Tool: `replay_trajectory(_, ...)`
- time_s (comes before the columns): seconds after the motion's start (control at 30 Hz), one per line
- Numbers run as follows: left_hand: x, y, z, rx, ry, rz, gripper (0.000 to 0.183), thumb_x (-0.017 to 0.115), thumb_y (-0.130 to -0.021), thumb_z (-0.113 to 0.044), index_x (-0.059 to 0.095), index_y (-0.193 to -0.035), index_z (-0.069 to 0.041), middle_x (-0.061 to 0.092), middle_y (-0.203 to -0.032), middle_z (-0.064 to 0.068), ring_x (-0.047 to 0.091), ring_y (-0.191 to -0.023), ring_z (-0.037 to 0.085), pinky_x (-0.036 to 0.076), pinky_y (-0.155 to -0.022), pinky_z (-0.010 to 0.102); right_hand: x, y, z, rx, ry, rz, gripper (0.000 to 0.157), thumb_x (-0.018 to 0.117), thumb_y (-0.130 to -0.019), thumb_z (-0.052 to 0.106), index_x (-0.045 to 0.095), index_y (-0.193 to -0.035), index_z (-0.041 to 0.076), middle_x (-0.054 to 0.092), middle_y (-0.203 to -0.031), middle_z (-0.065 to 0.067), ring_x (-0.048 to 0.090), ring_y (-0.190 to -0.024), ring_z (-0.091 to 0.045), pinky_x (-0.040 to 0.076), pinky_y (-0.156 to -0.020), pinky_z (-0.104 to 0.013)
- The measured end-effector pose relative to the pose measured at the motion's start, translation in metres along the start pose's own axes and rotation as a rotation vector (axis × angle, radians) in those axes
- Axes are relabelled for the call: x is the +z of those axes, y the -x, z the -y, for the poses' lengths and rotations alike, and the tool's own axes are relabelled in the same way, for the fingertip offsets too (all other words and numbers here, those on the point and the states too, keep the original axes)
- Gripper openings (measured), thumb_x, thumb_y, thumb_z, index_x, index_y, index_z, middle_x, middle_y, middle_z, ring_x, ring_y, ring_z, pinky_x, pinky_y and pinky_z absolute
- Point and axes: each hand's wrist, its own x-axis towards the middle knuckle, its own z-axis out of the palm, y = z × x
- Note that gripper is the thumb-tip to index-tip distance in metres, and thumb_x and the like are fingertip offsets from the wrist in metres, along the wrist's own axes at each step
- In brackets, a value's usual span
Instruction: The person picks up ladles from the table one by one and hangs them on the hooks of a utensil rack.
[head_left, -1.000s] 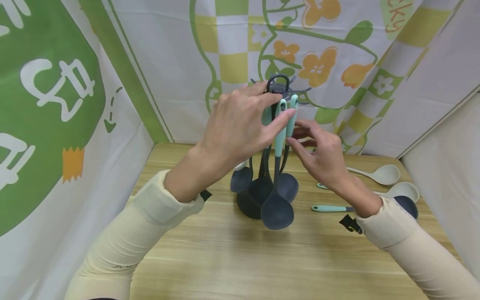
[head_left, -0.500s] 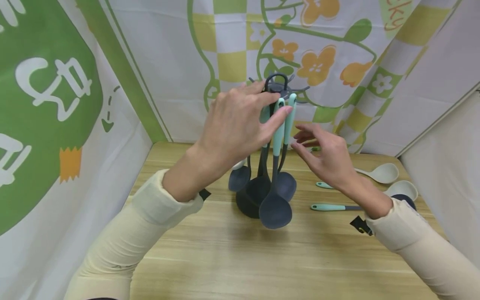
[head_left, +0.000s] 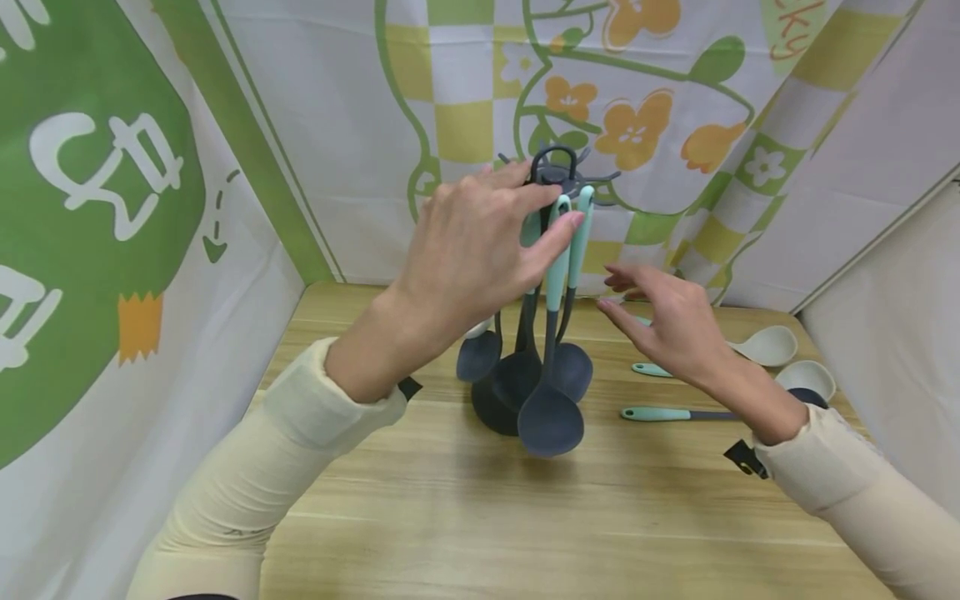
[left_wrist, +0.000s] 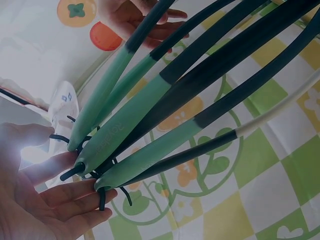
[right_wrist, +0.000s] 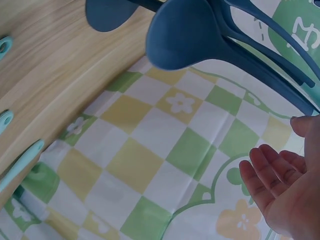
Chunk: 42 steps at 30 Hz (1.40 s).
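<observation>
A dark rotating-style utensil rack [head_left: 553, 177] with a loop on top and hooks around it stands on the table. Several dark ladles and spoons with mint handles hang from it, a ladle [head_left: 551, 421] at the front. My left hand [head_left: 472, 242] holds the rack's hooked top, its thumb across the mint handles [head_left: 557, 275]. In the left wrist view the fingers [left_wrist: 75, 200] lie among the hooks, under the handle ends. To the right of the rack, my right hand [head_left: 675, 325] is apart from it, holding nothing, fingers loosely bent. Hands and front ladles partly hide the rear utensils.
On the wooden table [head_left: 525, 533] at the right lie several more utensils: a white spoon [head_left: 772, 346], another white spoon [head_left: 806, 379] and a mint-handled dark utensil [head_left: 656, 414], partly behind my right forearm. Printed fabric walls [head_left: 465, 133] enclose the back and sides.
My right hand has let go of the right-hand mint handle and moved away to the right and slightly down. The left hand stays on the rack's top.
</observation>
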Motion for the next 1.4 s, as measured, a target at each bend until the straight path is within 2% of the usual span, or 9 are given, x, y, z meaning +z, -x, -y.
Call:
replay_trajectory(0.33, 0.000, 0.000, 0.000, 0.000, 0.001, 0.004, 0.040, 0.064, -0.105, -0.043, 0.080, -0.124, -0.011, 0.073, -0.131, 0.018, 0.074, -0.112, 0.039, 0.064, -0.086, 0.045, -0.007, 0.018, -0.015, 0.034, 0.105, 0.055, 0.052, 0.087, -0.085, 0.014, 0.067, -0.130, -0.002, 0.078, -0.107, -0.018, 0.076, -0.093, -0.035, 0.060, -0.069, -0.053)
replay_trajectory(0.53, -0.001, 0.000, 0.000, -0.002, 0.006, 0.008, 0.040, 0.064, -0.105, -0.042, 0.080, -0.124, -0.011, 0.073, -0.131, 0.017, 0.075, -0.111, 0.037, 0.064, -0.084, 0.044, -0.011, 0.028, -0.023, 0.036, 0.162, 0.090, 0.052, 0.087, -0.085, 0.016, 0.068, -0.130, -0.003, 0.078, -0.109, -0.018, 0.076, -0.089, -0.036, 0.060, -0.065, -0.052)
replay_trajectory(0.7, -0.001, 0.000, 0.000, -0.007, 0.006, 0.008, 0.039, 0.065, -0.105, -0.042, 0.080, -0.124, -0.012, 0.073, -0.132, 0.017, 0.073, -0.114, 0.038, 0.064, -0.087, 0.046, -0.014, 0.037, -0.028, 0.075, 0.182, 0.139, 0.052, 0.085, -0.087, 0.016, 0.067, -0.133, -0.003, 0.077, -0.112, -0.018, 0.075, -0.090, -0.037, 0.060, -0.065, -0.053)
replay_trajectory(0.93, -0.002, 0.000, -0.001, -0.003, 0.007, 0.002, 0.039, 0.065, -0.104, -0.042, 0.080, -0.124, -0.011, 0.073, -0.132, 0.018, 0.072, -0.117, 0.039, 0.063, -0.090, 0.046, -0.019, 0.048, -0.034, 0.107, 0.207, 0.197, 0.053, 0.083, -0.089, 0.016, 0.064, -0.136, -0.001, 0.076, -0.112, -0.018, 0.073, -0.084, -0.035, 0.056, -0.055, -0.047)
replay_trajectory(1.23, -0.001, 0.000, -0.001, -0.008, 0.008, 0.005, 0.039, 0.065, -0.104, -0.041, 0.080, -0.124, -0.011, 0.072, -0.132, 0.018, 0.072, -0.119, 0.040, 0.063, -0.092, 0.047, -0.021, 0.063, -0.045, 0.118, 0.202, 0.263, 0.053, 0.084, -0.089, 0.015, 0.064, -0.135, -0.004, 0.073, -0.120, -0.023, 0.073, -0.096, -0.041, 0.059, -0.071, -0.058)
replay_trajectory(1.4, -0.001, 0.000, -0.001, -0.013, 0.006, 0.012, 0.039, 0.065, -0.104, -0.041, 0.080, -0.124, -0.012, 0.072, -0.134, 0.019, 0.070, -0.122, 0.041, 0.062, -0.096, 0.049, -0.023, 0.071, -0.051, 0.119, 0.204, 0.296, 0.056, 0.087, -0.086, 0.016, 0.065, -0.134, -0.003, 0.073, -0.120, -0.023, 0.073, -0.099, -0.043, 0.059, -0.074, -0.060)
